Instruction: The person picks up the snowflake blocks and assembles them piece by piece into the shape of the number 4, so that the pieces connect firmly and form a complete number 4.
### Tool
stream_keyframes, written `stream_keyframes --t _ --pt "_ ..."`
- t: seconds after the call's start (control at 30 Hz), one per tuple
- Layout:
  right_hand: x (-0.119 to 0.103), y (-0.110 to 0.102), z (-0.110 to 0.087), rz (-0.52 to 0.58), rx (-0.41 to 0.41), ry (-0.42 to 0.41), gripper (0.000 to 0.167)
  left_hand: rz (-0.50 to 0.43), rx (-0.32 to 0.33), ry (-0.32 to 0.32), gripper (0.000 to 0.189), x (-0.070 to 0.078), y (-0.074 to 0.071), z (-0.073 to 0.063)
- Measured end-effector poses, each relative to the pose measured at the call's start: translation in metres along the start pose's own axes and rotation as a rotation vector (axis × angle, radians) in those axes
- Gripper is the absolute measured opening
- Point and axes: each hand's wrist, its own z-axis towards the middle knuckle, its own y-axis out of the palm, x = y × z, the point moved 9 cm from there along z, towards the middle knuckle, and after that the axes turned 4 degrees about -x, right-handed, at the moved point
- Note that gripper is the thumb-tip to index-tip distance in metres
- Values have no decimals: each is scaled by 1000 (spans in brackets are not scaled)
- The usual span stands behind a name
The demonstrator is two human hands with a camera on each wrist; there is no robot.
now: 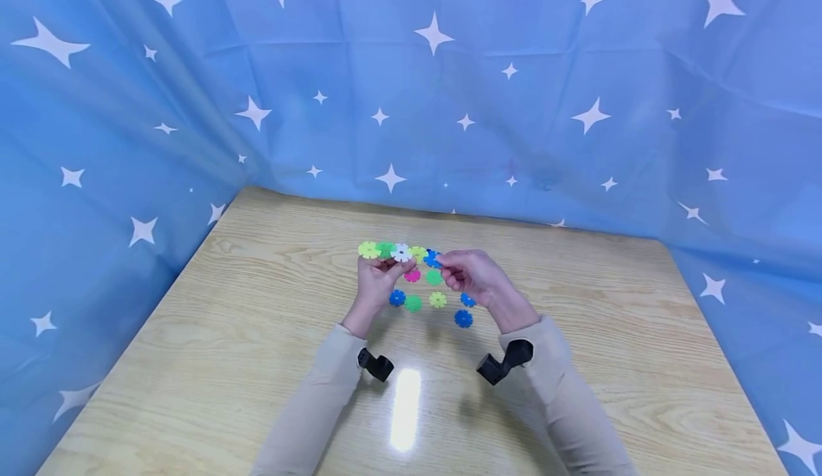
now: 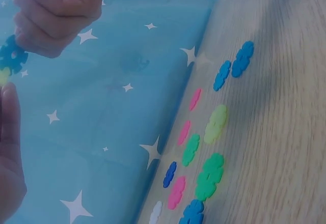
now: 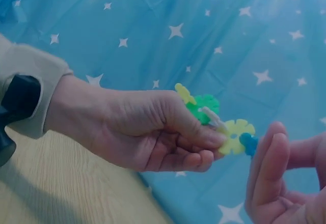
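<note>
My left hand (image 1: 377, 285) pinches a row of joined notched plastic discs between thumb and fingers, raised above the table. From the left, the row has a yellow disc (image 1: 369, 250), a green disc (image 1: 385, 250), a white disc (image 1: 401, 252) and a second yellow disc (image 3: 235, 136). At its right end my right hand (image 1: 477, 275) pinches a blue disc (image 1: 432, 259), which meets the second yellow disc. In the right wrist view, the left thumb lies over part of the row near the white disc. The left wrist view cuts off most of the left hand (image 2: 10, 158).
Loose discs lie on the wooden table (image 1: 270, 319) below the hands: several blue ones (image 1: 463, 319), green ones (image 1: 413, 303), pink ones (image 2: 177, 192), a yellow one (image 1: 438, 300) and a white one (image 2: 156, 213). A blue star-patterned curtain (image 1: 514, 126) stands behind the table.
</note>
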Motion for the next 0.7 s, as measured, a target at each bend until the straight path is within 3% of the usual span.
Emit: stream_keyframes --t 0.13,0.47,0.57,0.7 --pt "1 0 2 21 -21 11 33 -13 -2 -4 13 -1 0 0" --pt "-5 3 4 -113 -7 -33 27 -35 -18 -32 5 -2 -1 -2" --pt "-6 4 3 -118 0 -46 27 -16 -32 -26 2 -1 -1 0" --pt "-5 5 6 -63 -2 -55 27 -48 -24 -40 13 -3 -2 4"
